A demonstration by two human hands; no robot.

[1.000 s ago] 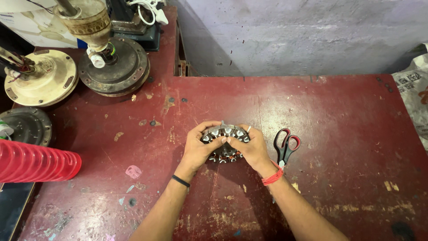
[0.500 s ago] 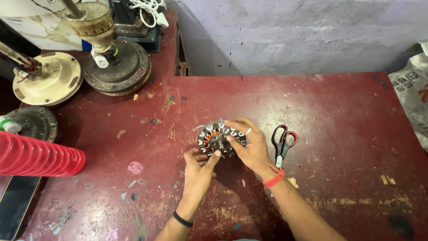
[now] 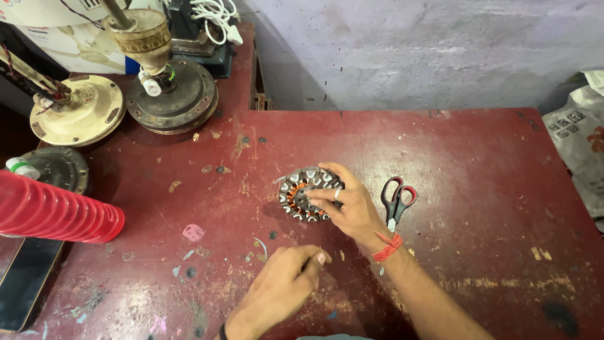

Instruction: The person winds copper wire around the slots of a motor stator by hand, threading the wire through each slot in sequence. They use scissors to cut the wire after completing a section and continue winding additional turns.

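A: Where is the stator (image 3: 307, 194), and how does it lie?

B: Near the middle of the red table (image 3: 478, 164); it is a round ring of wound slots, tilted up on its edge, its open face turned toward the left and up at the camera; being round, it shows no long axis.

A: And the hands?

B: The right hand (image 3: 349, 208) grips it from the right side, fingers curled over the rim and into the centre; the left hand (image 3: 283, 286) lies apart, nearer the person, loosely curled with fingertips pinched; whether it holds anything, I cannot tell.

A: What lies about?

B: Scissors (image 3: 396, 200) with red and black handles just right of the right hand, blades pointing toward the person; a ribbed red bottle (image 3: 56, 214) on its side at the left edge; a printed sack (image 3: 576, 132) at the far right; a white box (image 3: 63, 38) at the top left, behind two fan motors (image 3: 170, 94).
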